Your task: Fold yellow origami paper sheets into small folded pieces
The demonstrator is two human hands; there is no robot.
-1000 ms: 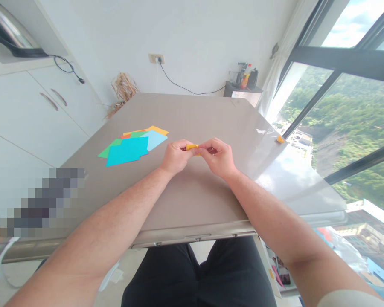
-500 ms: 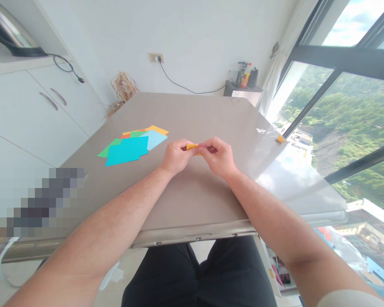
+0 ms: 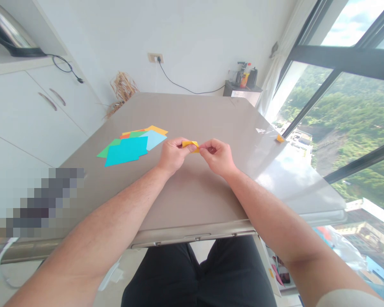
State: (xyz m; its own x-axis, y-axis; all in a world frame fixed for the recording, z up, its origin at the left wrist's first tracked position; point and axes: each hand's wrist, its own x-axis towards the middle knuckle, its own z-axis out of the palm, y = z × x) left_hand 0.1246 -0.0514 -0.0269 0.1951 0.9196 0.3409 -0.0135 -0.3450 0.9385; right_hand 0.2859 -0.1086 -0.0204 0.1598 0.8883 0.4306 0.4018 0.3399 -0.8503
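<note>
Over the smooth grey-brown tabletop (image 3: 192, 200), my left hand (image 3: 172, 156) and right hand (image 3: 219, 157) pinch a small folded yellow paper (image 3: 188, 144) between them, with overlapping blue, green and orange paper sheets (image 3: 126, 151) to the left and a white wall (image 3: 198, 38) beyond.

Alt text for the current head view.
A person's left hand and right hand pinch a small yellow piece of paper between them at a grey-brown table; overlapping coloured sheets lie to the left, with a window on the right.

Yellow paper (image 3: 188, 143) partly behind left hand (image 3: 173, 154)
</note>
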